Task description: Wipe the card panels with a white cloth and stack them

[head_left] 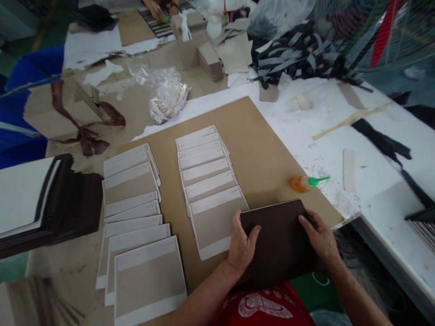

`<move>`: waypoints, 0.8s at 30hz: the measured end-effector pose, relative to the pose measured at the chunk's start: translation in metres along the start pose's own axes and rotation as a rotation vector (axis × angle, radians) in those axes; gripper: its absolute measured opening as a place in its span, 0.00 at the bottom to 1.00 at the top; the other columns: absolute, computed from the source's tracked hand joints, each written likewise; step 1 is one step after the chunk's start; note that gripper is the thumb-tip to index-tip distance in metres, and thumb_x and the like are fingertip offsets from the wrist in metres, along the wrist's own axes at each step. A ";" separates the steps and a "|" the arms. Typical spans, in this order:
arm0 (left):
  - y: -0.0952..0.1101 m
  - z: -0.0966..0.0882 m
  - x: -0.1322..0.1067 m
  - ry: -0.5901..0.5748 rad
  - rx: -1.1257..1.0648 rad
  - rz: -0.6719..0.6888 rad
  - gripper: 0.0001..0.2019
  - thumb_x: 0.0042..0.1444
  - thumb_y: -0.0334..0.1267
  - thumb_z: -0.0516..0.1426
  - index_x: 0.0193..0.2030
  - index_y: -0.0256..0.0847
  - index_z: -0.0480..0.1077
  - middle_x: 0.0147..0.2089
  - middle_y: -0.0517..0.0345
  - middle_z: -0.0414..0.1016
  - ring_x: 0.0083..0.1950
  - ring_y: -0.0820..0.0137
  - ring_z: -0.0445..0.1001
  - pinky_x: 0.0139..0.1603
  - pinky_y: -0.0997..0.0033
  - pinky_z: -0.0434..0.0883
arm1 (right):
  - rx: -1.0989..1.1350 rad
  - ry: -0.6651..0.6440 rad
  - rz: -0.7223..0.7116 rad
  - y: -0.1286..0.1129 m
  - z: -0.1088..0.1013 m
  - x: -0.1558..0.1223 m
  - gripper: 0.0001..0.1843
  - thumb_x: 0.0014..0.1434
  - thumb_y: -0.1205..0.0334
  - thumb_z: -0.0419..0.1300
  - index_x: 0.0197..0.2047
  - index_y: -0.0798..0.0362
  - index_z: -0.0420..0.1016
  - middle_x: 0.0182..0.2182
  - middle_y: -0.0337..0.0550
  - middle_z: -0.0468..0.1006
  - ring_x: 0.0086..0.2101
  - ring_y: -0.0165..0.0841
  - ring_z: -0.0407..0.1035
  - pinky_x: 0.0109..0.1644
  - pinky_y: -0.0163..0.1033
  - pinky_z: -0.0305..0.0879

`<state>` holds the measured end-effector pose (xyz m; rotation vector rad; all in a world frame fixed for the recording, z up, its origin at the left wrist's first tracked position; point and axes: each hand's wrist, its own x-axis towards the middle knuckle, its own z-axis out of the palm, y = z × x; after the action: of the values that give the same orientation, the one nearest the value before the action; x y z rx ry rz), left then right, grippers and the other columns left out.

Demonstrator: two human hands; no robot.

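Observation:
A dark brown rectangular panel (277, 237) lies at the near edge of a brown board (258, 149). My left hand (242, 244) grips its left edge, thumb on top. My right hand (317, 237) clasps its right edge with fingers curled over it. Left of the panel, two overlapping rows of grey cards with white borders are spread on the board: a middle row (207, 181) and a left row (136, 217). The nearest card of the middle row touches my left hand.
An orange glue bottle with a green tip (306, 182) lies right of the board. A dark brown stack (50, 203) sits at left. A clear bag (168, 97), black strips (295, 54) and another person's hands (159, 10) are at the far end.

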<state>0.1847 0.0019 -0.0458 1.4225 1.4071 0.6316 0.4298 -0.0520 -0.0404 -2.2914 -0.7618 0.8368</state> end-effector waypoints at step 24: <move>-0.038 -0.066 -0.039 0.141 0.193 -0.065 0.22 0.60 0.38 0.54 0.61 0.40 0.63 0.60 0.41 0.71 0.60 0.56 0.71 0.60 0.49 0.70 | -0.244 0.240 -0.502 -0.015 0.016 0.002 0.25 0.62 0.45 0.53 0.52 0.54 0.75 0.47 0.56 0.74 0.47 0.48 0.69 0.54 0.55 0.66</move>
<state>0.1027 -0.0230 -0.0449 1.4991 1.6557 0.5755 0.4153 -0.0353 -0.0415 -2.1948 -1.3062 0.2460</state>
